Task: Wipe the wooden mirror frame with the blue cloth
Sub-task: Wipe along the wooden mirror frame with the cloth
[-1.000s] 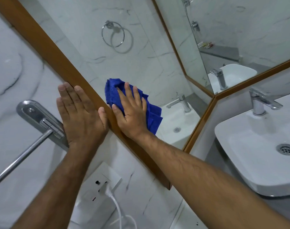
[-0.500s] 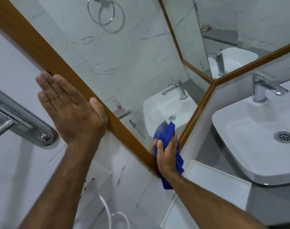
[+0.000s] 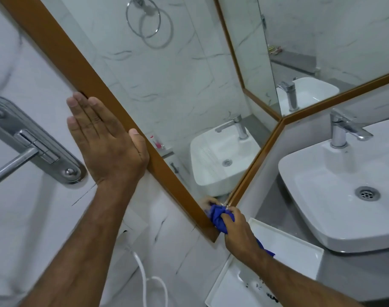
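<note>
Wooden mirror frame (image 3: pixel 82 69) runs diagonally from upper left to a lower corner, where it meets a second rail rising to the right. Blue cloth (image 3: pixel 217 217) is bunched at that lower corner, touching the wood at the joint. Right hand (image 3: pixel 235 229) is closed around the cloth, fingers curled, pressing it into the corner. Left hand (image 3: pixel 105 142) lies flat and open on the tiled wall, fingers together, thumb resting against the outer edge of the frame.

Risks from this position, as judged:
- The bunched cloth presents a small contact patch; the inner edge beside the glass may be missed unless the cloth is spread.
- Turning onto the second rail brings the forearm over the white tray (image 3: pixel 284 244) just below and near the basin (image 3: pixel 335 196); a wide sweep could knock the tray.
- A loose tail of cloth hangs under the wrist and could drag across the tray.

Change from the earlier frames: the right hand has travelled down the rail from beside the left hand to the corner, and the cloth has gone from spread under a flat palm to gathered in a fist. The left hand keeps the same brace on the wall
</note>
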The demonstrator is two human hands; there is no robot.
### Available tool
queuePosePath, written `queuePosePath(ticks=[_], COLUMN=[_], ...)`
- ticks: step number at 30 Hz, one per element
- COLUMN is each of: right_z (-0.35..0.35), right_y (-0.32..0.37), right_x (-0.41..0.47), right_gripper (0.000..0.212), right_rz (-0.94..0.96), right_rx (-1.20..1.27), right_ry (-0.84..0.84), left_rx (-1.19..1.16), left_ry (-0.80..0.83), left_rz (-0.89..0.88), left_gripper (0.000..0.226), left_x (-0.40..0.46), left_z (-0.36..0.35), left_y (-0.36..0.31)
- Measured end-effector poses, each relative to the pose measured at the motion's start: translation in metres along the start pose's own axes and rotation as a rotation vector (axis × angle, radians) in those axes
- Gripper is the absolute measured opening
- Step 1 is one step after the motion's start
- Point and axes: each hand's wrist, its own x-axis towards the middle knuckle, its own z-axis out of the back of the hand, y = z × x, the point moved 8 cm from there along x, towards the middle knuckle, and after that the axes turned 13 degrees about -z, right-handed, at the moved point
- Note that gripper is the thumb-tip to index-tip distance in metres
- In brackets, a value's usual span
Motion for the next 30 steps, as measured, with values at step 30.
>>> queuePosePath(ticks=[30], right_z=[0.128], right_y=[0.23], right_x=[-0.006], right_gripper=[0.055], right_rz=[0.757], right_rx=[0.447], right_ry=[-0.585], left_rx=[0.016], left_ry=[0.051], left_rz=[-0.084], left_gripper=[0.082], left_x=[-0.003], left_z=[-0.005], left_y=[0.001])
